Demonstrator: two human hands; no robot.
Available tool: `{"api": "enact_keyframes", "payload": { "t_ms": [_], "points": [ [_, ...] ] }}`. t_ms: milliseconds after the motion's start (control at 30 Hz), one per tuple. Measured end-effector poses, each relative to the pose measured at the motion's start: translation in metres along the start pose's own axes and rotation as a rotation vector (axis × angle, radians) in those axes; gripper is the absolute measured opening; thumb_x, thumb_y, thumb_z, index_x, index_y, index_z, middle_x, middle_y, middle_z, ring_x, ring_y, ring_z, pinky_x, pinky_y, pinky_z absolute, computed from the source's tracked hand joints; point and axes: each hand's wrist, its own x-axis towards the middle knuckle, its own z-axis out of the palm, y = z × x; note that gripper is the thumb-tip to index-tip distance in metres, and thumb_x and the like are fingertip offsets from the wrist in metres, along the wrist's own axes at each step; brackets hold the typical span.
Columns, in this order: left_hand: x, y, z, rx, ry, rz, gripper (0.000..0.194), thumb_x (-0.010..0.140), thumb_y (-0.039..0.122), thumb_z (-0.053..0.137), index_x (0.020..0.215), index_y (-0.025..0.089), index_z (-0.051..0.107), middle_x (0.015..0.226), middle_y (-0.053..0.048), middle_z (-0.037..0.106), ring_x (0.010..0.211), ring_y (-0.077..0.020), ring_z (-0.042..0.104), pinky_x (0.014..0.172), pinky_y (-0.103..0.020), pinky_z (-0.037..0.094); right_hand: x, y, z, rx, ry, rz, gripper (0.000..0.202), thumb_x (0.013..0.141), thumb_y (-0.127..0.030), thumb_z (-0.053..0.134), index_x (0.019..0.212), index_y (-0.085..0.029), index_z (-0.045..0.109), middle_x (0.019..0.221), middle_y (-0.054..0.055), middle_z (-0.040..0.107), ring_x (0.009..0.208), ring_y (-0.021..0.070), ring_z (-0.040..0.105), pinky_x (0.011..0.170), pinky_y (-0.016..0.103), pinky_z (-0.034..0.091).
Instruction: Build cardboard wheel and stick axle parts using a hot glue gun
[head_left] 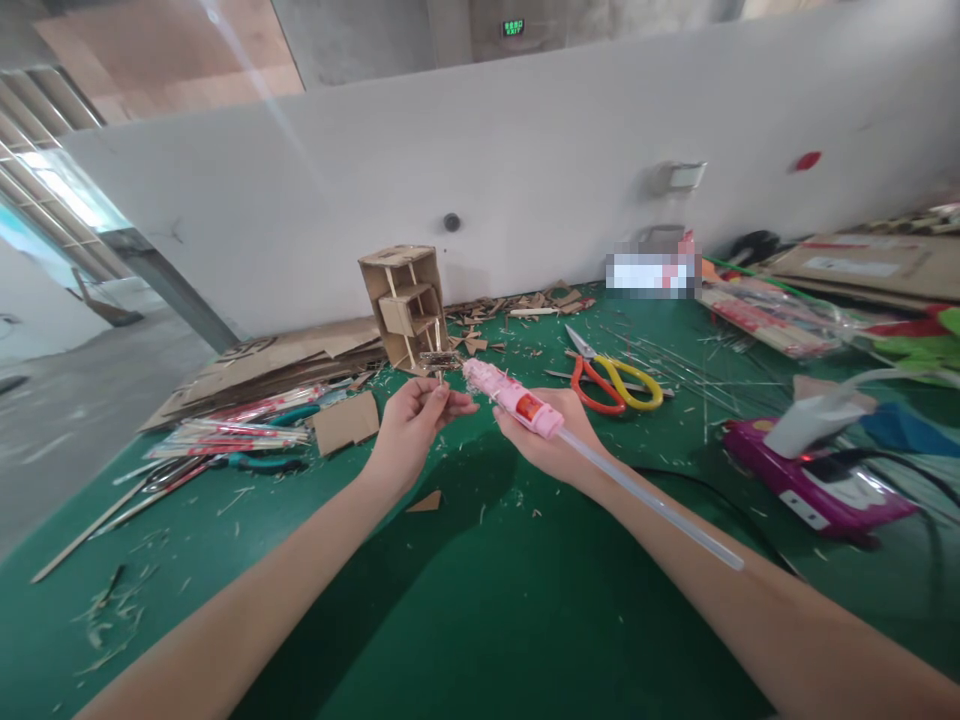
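My right hand [551, 440] is wrapped round a pink hot glue gun [499, 390], with a long clear glue stick [652, 500] poking out of its back end over my forearm. The gun's front points toward my left hand [416, 425]. Thumb and fingertips of that hand are pinched together on a small, thin piece that is too blurred to name. Just behind them stands a small cardboard shelf [405, 310] with open compartments and thin stick posts. A cardboard scrap [347, 423] lies left of my left hand.
Scissors with orange and yellow handles [611, 385] lie right of the glue gun. A purple power strip [817, 480] with plugs and cables sits at the right. Packaged sticks [232, 432], pliers [266, 463] and cardboard sheets [277, 365] are at the left. A white wall [525, 170] borders the green table [450, 620].
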Motion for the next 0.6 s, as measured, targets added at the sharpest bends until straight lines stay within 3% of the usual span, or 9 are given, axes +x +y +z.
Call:
{"api": "enact_keyframes", "payload": {
  "t_ms": [600],
  "points": [
    [-0.001, -0.001, -0.0001, 0.024, 0.006, -0.002, 0.018, 0.081, 0.029, 0.064, 0.086, 0.014, 0.054, 0.081, -0.005, 0.07, 0.079, -0.0176, 0.069, 0.083, -0.036, 0.052, -0.0012, -0.0006, -0.0004, 0.015, -0.019, -0.029, 0.036, 0.077, -0.025, 0.056, 0.051, -0.019, 0.031, 0.049, -0.005, 0.035, 0.045, 0.0061, 0.032, 0.046, 0.024, 0.026]
  ]
}}
